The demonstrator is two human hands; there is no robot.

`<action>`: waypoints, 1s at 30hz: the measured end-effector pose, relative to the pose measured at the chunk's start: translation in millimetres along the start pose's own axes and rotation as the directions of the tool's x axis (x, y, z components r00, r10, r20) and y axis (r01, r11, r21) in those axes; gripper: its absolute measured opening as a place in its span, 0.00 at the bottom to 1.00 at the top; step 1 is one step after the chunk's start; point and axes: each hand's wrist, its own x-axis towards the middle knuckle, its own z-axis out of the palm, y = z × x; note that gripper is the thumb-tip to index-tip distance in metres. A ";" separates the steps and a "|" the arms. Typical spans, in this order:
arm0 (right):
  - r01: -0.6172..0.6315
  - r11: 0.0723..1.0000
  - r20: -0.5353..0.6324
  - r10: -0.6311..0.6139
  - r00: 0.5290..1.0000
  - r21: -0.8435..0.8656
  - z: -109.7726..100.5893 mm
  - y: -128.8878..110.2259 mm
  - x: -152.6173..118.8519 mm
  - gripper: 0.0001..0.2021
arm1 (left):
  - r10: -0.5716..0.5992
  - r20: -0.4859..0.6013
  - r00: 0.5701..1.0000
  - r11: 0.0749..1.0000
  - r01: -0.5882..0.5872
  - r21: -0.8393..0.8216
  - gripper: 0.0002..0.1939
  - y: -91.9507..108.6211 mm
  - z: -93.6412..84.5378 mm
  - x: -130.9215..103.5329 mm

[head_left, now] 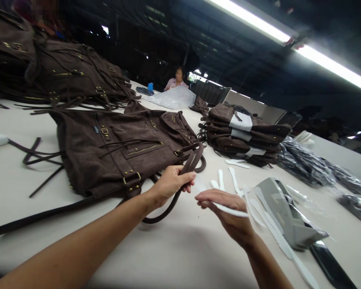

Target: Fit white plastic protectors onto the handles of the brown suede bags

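A dark brown suede bag (114, 152) with brass buckles lies flat on the white table (180, 253). My left hand (170, 184) grips the bag's looped handle strap (192, 160) near its right end. Just to the right, my right hand (225, 208) pinches a thin white foam strip (228, 209) between thumb and fingers. The two hands sit close together, almost touching.
More white strips (236, 182) lie loose on the table. A grey tape dispenser (289, 216) stands at the right. A stack of wrapped brown bags (243, 134) sits behind, another pile (63, 76) at the far left. Plastic-bagged items (313, 164) lie far right. A person (177, 80) sits at the far end.
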 end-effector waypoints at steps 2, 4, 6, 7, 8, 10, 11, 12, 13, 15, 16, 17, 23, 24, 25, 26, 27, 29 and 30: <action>-0.185 0.972 -0.062 0.195 0.979 0.143 -7.6 12.6 10.0 0.13 | 0.072 -0.069 0.995 0.977 -0.057 0.203 0.13 -2.2 1.9 -1.0; -0.353 0.918 -0.073 0.370 0.926 0.182 -14.7 27.3 17.9 0.19 | 0.200 -0.116 0.973 0.893 -0.133 0.429 0.11 -5.7 5.5 -3.8; -0.473 0.872 -0.010 0.478 0.878 0.127 -17.5 40.6 22.5 0.22 | 0.293 -0.100 0.951 0.801 -0.187 0.569 0.10 -10.1 10.3 -8.3; -0.518 0.849 0.052 0.516 0.855 0.105 -16.5 45.8 23.6 0.22 | 0.305 -0.073 0.950 0.769 -0.200 0.607 0.10 -12.2 13.0 -11.0; -0.552 0.828 0.128 0.539 0.832 0.098 -13.9 49.7 24.3 0.21 | 0.290 -0.037 0.956 0.748 -0.202 0.632 0.11 -14.1 15.8 -14.0; -0.577 0.806 0.249 0.536 0.807 0.132 -4.7 53.9 25.5 0.20 | 0.221 0.045 0.974 0.726 -0.195 0.659 0.13 -16.6 20.9 -20.0; -0.566 0.807 0.271 0.515 0.814 0.168 0.8 54.7 26.5 0.18 | 0.189 0.078 0.979 0.728 -0.193 0.658 0.14 -16.9 23.1 -22.7; -0.544 0.814 0.266 0.489 0.831 0.204 6.1 55.2 27.8 0.17 | 0.165 0.098 0.981 0.740 -0.189 0.646 0.14 -16.7 24.9 -25.0; -0.517 0.824 0.245 0.465 0.851 0.232 10.6 55.6 29.2 0.16 | 0.150 0.109 0.983 0.762 -0.185 0.621 0.14 -16.1 26.3 -26.6; -0.480 0.830 0.208 0.435 0.876 0.286 16.0 57.0 31.3 0.12 | 0.119 0.115 0.986 0.817 -0.163 0.553 0.15 -14.4 27.8 -27.7; -0.474 0.820 0.208 0.427 0.880 0.321 16.7 58.2 31.4 0.10 | 0.084 0.117 0.990 0.847 -0.133 0.515 0.16 -13.8 28.1 -27.2; -0.476 0.801 0.217 0.424 0.879 0.363 16.5 59.7 30.9 0.09 | 0.034 0.122 0.992 0.874 -0.089 0.477 0.18 -13.7 28.1 -26.1; -0.468 0.655 0.162 0.472 0.867 0.594 9.1 65.7 23.1 0.10 | -0.193 0.000 0.981 0.948 0.187 0.257 0.20 -22.5 27.1 -17.2; -0.461 0.656 0.157 0.468 0.869 0.597 8.3 65.0 22.8 0.11 | -0.176 -0.023 0.984 0.959 0.177 0.223 0.20 -24.0 27.1 -16.6; -0.461 0.667 0.169 0.456 0.874 0.585 7.4 63.8 22.8 0.11 | -0.144 -0.035 0.989 0.967 0.148 0.206 0.20 -25.2 27.3 -16.5; -0.465 0.687 0.194 0.437 0.878 0.559 6.4 62.1 22.8 0.11 | -0.104 -0.038 0.994 0.971 0.110 0.211 0.19 -26.0 27.6 -16.7; -0.470 0.712 0.223 0.419 0.880 0.521 4.9 60.0 22.6 0.12 | -0.064 -0.036 0.997 0.969 0.071 0.237 0.17 -26.6 27.9 -17.3; -0.479 0.768 0.266 0.400 0.877 0.426 0.4 54.9 20.4 0.14 | -0.001 -0.043 0.999 0.950 0.014 0.311 0.17 -27.0 28.3 -18.8; -0.489 0.789 0.276 0.408 0.870 0.373 -2.6 52.2 18.2 0.14 | 0.022 -0.051 0.998 0.939 -0.004 0.343 0.17 -27.0 28.2 -19.6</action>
